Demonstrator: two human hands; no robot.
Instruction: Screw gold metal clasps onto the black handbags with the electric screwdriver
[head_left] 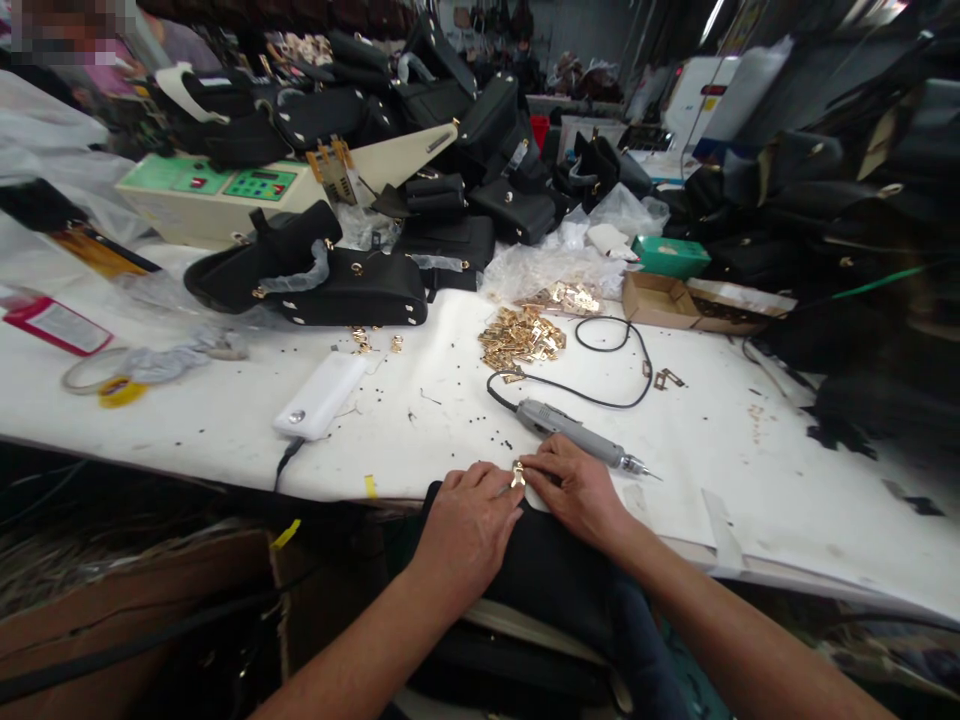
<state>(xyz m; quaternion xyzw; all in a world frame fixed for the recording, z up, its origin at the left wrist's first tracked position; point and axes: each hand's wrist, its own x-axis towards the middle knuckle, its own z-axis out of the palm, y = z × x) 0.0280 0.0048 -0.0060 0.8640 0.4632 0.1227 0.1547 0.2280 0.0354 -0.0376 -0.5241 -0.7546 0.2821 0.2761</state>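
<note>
A black handbag (555, 565) lies at the table's front edge, in front of my body. On its upper edge sits a small gold metal clasp (517, 474). My left hand (469, 520) is closed on the bag, its fingertips against the clasp's left side. From the right, my right hand (577, 490) pinches the clasp between thumb and fingers. Just beyond the right hand lies a grey electric screwdriver (574, 432), its bit pointing right. The fingers partly hide the clasp.
A pile of gold hardware (521, 338) lies mid-table, near the screwdriver's black cord (581, 400). To the left are a white power pack (322, 395) and a black bag (360, 290). A cardboard box (660, 300) stands at the right; tiny dark screws are scattered about.
</note>
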